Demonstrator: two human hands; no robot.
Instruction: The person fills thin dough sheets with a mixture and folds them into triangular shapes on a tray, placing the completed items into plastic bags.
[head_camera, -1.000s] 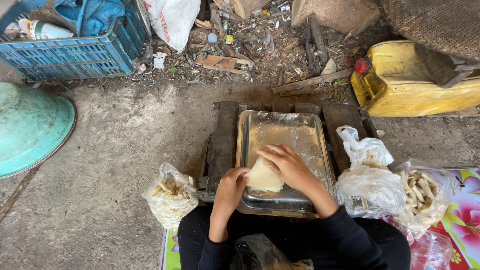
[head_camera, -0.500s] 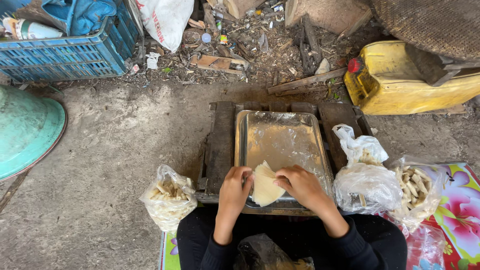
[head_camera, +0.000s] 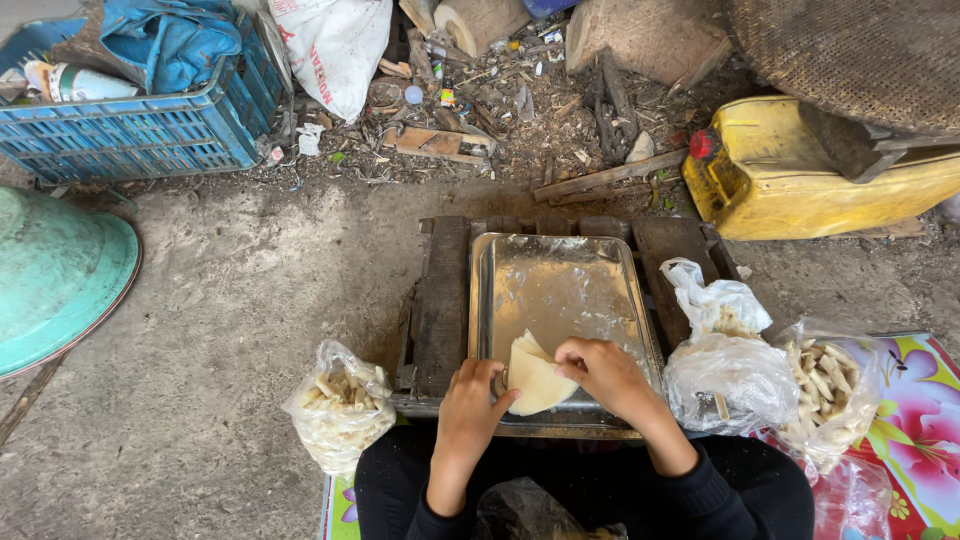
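— Pale wrapper sheet (head_camera: 536, 380) lies at the near end of the metal tray (head_camera: 600, 290); I see both hands on it.

— How are the grips?

— My left hand (head_camera: 468, 400) pinches its left edge with the fingers; my right hand (head_camera: 603, 375) presses on its right side, fingers bent. Left of the left hand stands a plastic bag of rolls (head_camera: 340, 405); right of the right hand, more bags (head_camera: 730, 380).

Soft daylight, a clear picture

The metal tray (head_camera: 560, 290) just past my fingers (head_camera: 572, 352) shines with pale glare. Shadows are weak, darkest under my arms. Things at the edges bend outward a little. Nothing looks blurry.
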